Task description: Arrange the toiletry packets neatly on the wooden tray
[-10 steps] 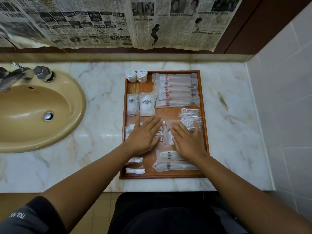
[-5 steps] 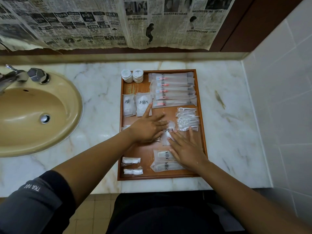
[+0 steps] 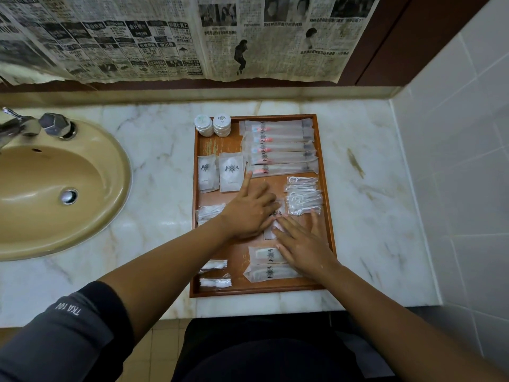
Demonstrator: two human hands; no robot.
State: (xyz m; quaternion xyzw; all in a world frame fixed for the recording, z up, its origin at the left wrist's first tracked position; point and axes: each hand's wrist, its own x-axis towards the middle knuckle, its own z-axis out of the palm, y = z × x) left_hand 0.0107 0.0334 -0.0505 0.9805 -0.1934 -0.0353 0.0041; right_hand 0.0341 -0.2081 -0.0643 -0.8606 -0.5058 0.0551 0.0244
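A wooden tray (image 3: 329, 216) lies on the marble counter, holding clear toiletry packets. Several toothbrush packets (image 3: 281, 147) are stacked at its far right, floss-pick packets (image 3: 303, 197) sit below them, and two sachets (image 3: 220, 173) lie at the left. My left hand (image 3: 248, 210) rests flat at the tray's middle, fingers spread, on a small packet (image 3: 271, 230). My right hand (image 3: 305, 244) lies flat beside it, touching the same packet and covering part of two comb packets (image 3: 268, 261). Cotton-swab packets (image 3: 216, 274) lie at the near left.
Two stacks of small round white containers (image 3: 212, 125) stand at the tray's far left corner. A beige sink (image 3: 52, 188) with a tap (image 3: 33, 125) is to the left. A tiled wall (image 3: 454, 161) rises at the right; newspaper (image 3: 192, 37) hangs behind.
My left hand has slid right and further up the tray, off the packets at the left edge, and now meets my right hand over the small middle packet.
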